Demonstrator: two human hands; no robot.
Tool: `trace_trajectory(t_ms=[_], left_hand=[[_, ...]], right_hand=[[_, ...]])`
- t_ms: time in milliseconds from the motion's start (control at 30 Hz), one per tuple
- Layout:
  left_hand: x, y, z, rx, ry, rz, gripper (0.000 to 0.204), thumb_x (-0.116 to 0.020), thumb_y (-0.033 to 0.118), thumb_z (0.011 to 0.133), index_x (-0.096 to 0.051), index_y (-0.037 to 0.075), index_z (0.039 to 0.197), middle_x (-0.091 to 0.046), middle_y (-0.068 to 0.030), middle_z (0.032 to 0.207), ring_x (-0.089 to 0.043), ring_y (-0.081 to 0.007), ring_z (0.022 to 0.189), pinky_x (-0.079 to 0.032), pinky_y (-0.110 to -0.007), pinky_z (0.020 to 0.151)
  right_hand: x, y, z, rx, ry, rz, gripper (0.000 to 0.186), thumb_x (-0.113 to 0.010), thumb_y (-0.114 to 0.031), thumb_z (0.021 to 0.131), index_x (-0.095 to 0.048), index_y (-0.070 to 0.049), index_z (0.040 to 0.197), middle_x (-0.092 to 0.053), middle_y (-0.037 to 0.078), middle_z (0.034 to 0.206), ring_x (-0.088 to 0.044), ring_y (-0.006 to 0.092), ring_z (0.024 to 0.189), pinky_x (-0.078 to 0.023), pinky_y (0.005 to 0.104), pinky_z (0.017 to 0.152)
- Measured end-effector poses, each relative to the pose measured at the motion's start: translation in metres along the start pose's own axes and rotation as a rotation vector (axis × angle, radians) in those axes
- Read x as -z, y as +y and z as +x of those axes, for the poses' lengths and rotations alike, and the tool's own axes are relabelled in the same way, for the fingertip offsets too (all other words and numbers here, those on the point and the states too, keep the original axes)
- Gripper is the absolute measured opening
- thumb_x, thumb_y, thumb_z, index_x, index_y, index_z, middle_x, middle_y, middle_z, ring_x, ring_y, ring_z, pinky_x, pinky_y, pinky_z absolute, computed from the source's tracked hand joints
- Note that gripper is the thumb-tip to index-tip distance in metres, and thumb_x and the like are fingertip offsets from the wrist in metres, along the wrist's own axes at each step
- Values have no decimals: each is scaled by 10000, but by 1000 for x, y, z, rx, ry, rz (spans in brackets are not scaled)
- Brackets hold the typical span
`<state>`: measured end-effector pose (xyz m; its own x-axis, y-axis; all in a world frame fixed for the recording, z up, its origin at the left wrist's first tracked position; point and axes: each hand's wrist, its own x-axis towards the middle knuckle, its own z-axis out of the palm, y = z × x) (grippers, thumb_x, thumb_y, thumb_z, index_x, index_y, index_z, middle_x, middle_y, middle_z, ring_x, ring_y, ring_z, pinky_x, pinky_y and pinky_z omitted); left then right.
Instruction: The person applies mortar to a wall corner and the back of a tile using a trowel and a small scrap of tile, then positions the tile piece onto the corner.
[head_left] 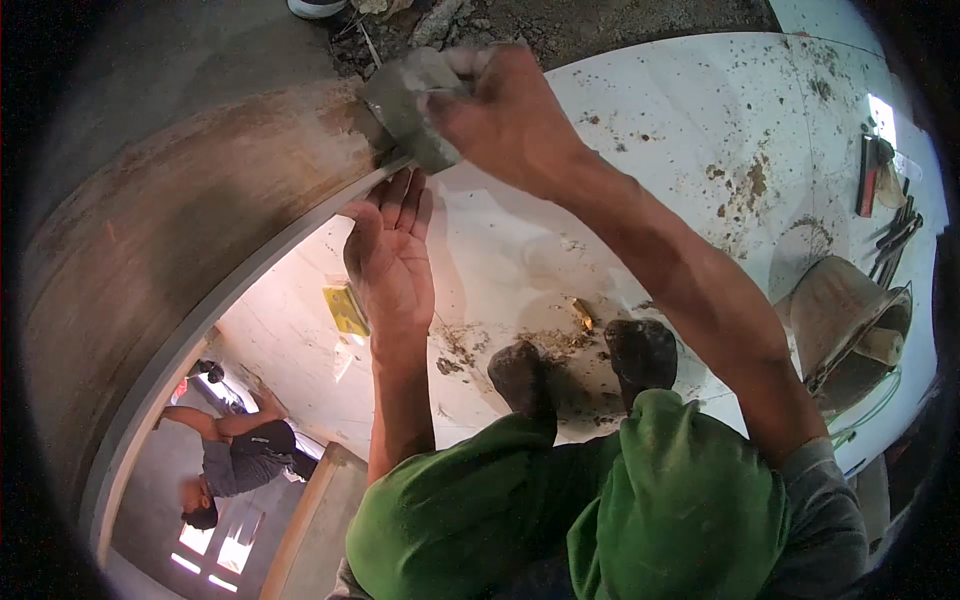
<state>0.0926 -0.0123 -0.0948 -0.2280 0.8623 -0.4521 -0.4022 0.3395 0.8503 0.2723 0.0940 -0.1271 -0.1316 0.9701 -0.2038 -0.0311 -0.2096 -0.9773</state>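
Near the top centre, my right hand (500,115) is closed and slightly blurred by motion. It grips what looks like a trowel (408,100) with a flat, grey, mortar-smeared blade; its handle is hidden by my fingers. The blade is tilted against the end of a brown, rough-plastered wall strip (340,130), beside a pale edging strip (290,208). Just below the blade, my left hand (395,255) is palm up with fingers stretched out. Nothing lies on its palm, and its fingertips reach the blade's lower edge or stop just short of it.
Dirt specks and crumbs mark the white floor (520,240) around my feet. A yellow block (345,310) lies by my left forearm. At right stand a dirty bucket (835,320), metal tools (897,238) and a red bar (866,178). Another person (245,460) is at lower left; rubble (560,25) lies at the top.
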Motion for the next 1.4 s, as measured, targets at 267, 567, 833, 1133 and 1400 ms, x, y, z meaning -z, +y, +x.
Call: trace_trajectory(t_ms=[267, 567, 833, 1133, 1400], left_hand=[[1, 3, -2, 2, -7, 3, 675, -524, 458, 1102, -401, -40, 1541, -484, -280, 1558, -473, -403, 1466, -360, -534, 1259], [3, 5, -4, 18, -8, 48, 740, -535, 469, 1094, -350, -74, 1561, -451, -287, 1578, -453, -404, 1482, -332, -532, 1277], [-4, 7, -2, -25, -3, 20, 816, -634, 491, 1042, -385, -117, 1526, -499, -262, 1555, -510, -345, 1439, -382, -506, 1244], [-3, 11, -7, -24, 133, 33, 780, -647, 489, 1038, -422, -81, 1521, -573, -221, 1489, -549, -313, 1395, -420, -473, 1208], [4, 4, -1, 22, -12, 79, 776, -503, 550, 1081, -370, -38, 1569, -530, -221, 1531, -518, -322, 1427, -394, -476, 1237]], right_hand=[[48, -25, -23, -186, 81, 345, 236, -662, -113, 932, -732, 109, 966, -723, 70, 778, -609, 91, 740, -540, 320, 652], [23, 18, -38, -196, 51, 26, 289, -641, -157, 945, -696, 109, 844, -706, 147, 678, -681, 200, 621, -584, 378, 620], [-27, -10, -19, -62, -18, -495, 313, -725, -247, 846, -730, 59, 781, -709, 295, 758, -727, 475, 729, -612, 509, 710], [-25, -41, -27, 180, -55, -315, 265, -712, -228, 839, -717, 18, 742, -702, 248, 732, -696, 406, 644, -584, 473, 671], [35, -17, -39, -56, 106, -64, 227, -669, -190, 974, -771, 12, 1001, -659, -30, 730, -523, 39, 676, -463, 263, 604]])
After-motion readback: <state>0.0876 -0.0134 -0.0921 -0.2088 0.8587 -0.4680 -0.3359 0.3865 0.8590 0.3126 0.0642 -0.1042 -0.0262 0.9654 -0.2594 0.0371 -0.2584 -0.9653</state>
